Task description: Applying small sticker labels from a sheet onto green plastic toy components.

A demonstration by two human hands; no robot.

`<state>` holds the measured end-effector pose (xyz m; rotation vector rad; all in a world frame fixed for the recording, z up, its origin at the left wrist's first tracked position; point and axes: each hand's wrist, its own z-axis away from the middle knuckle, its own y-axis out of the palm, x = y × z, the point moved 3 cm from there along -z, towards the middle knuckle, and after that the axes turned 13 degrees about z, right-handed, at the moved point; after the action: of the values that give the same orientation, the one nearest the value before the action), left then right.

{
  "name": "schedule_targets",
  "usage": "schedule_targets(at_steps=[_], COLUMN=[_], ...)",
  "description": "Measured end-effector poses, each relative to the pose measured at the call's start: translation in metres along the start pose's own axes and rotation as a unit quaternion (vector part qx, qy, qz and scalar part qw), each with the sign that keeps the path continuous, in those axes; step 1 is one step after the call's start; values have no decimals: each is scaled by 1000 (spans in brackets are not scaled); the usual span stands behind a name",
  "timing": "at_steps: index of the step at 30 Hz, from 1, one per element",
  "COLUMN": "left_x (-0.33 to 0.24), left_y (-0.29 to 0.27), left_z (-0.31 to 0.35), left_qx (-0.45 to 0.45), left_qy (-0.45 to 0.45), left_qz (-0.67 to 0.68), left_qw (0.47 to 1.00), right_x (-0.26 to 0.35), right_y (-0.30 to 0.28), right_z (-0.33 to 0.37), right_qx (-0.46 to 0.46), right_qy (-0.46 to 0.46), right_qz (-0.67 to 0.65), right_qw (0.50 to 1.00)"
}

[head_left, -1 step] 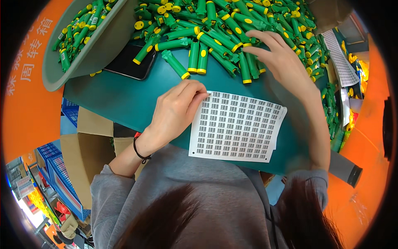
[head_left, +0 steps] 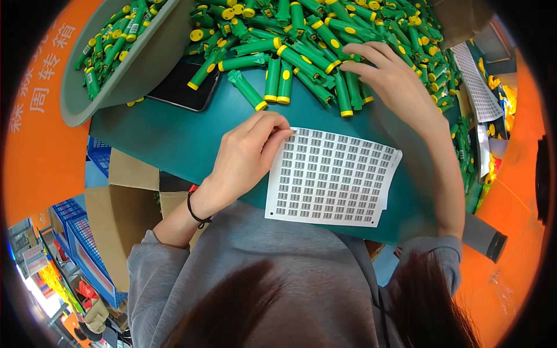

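A white sheet of barcode stickers [head_left: 333, 180] lies at a slight angle over the table's near edge. My left hand [head_left: 249, 152] pinches its upper left corner between thumb and fingers. My right hand [head_left: 391, 81] reaches over the front of a large heap of green plastic tubes with yellow ends [head_left: 313, 35]. Its thumb and fingers are spread apart, close above a green tube [head_left: 343, 95] at the heap's near edge. Whether the fingertips touch that tube I cannot tell. One loose tube [head_left: 248, 90] lies just beyond my left hand, beside an upright pair.
A grey tub [head_left: 130, 87] holding more green tubes stands at the far left, beside a dark phone [head_left: 184, 87] on the green table [head_left: 151, 136]. Below left are an open cardboard box [head_left: 125, 214] and blue crates [head_left: 87, 243]. More sticker sheets [head_left: 477, 81] lie at the right.
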<state>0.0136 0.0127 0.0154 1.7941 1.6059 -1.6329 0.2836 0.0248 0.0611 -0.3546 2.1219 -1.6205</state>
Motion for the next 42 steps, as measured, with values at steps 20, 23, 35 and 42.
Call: schedule_targets(at_steps=[20, 23, 35, 42], left_x=[-60, -52, -57, -69], left_y=[30, 46, 36, 39], left_z=[-50, -46, -49, -57], left_qx=[8, 67, 51, 163], left_qy=[17, -58, -13, -40], left_qz=[281, 372, 300, 283], left_qw=[960, 924, 952, 944], right_x=[70, 83, 96, 98], right_y=[-30, -33, -8, -10], right_z=[86, 96, 117, 116], right_qx=[-80, -109, -172, -162], right_qy=[304, 278, 372, 361], right_qz=[-234, -271, -675, -615], right_qw=[920, 915, 614, 682])
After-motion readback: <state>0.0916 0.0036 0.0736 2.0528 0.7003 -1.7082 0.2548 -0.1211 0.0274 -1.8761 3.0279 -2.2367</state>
